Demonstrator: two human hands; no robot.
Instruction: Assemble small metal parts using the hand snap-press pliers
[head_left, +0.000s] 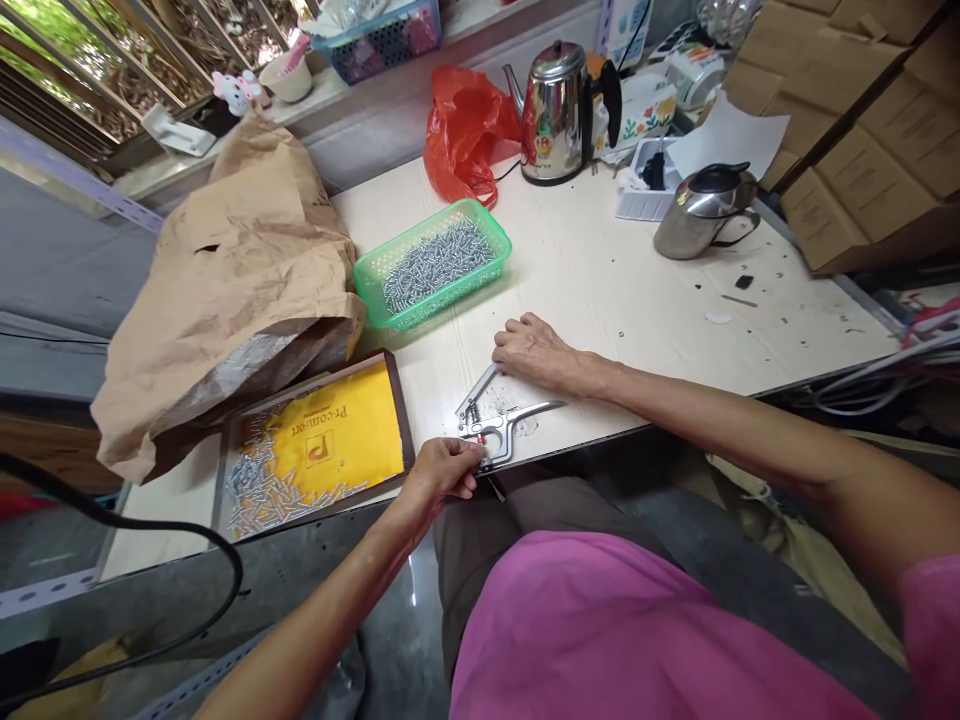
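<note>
Hand-press pliers (508, 436) of silvery metal lie at the table's front edge, with a spring and a small red part near the jaw. My right hand (536, 350) is closed around the raised upper handle, which slants up from the hinge. At the jaw, my left hand (450, 467) is closed in a pinch beside the red part; what its fingertips hold is too small to make out. Left of that hand, a dark-rimmed tray with a yellow sheet (360, 420) carries many small metal pins (262, 485). Behind it, a green basket (431, 318) holds many similar small metal pieces.
A large brown paper bag (247, 240) slumps on the left. At the back stand a red plastic bag (465, 130), a steel kettle (556, 125) and a metal pot (697, 220). Cardboard boxes (862, 130) are stacked at right. A black cable (150, 527) loops at lower left.
</note>
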